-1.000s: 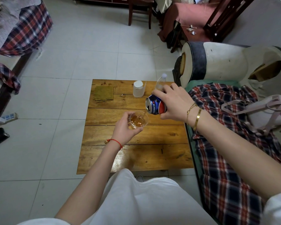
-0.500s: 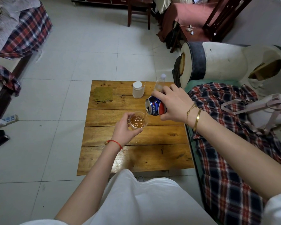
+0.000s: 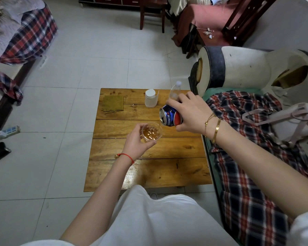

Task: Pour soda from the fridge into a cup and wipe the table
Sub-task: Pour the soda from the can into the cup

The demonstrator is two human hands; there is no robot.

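Observation:
My right hand [image 3: 192,112] grips a blue and red soda can [image 3: 170,117], tipped on its side with its mouth pointing left over the cup. A clear plastic cup [image 3: 151,133] holds brown soda, and my left hand [image 3: 138,141] grips it from below and the left, above the low wooden table [image 3: 149,171]. A thin stream runs from the can's mouth into the cup. An olive green cloth [image 3: 113,103] lies flat at the table's far left corner.
A white-lidded clear jar [image 3: 150,98] and a clear plastic bottle [image 3: 175,90] stand at the table's far edge. A sofa with a plaid cover [image 3: 247,157] and a pink bag [image 3: 292,121] borders the table's right side. White tiled floor lies to the left.
The cup holds a little more soda. Both hands stay almost where they were, the can still tipped over the cup.

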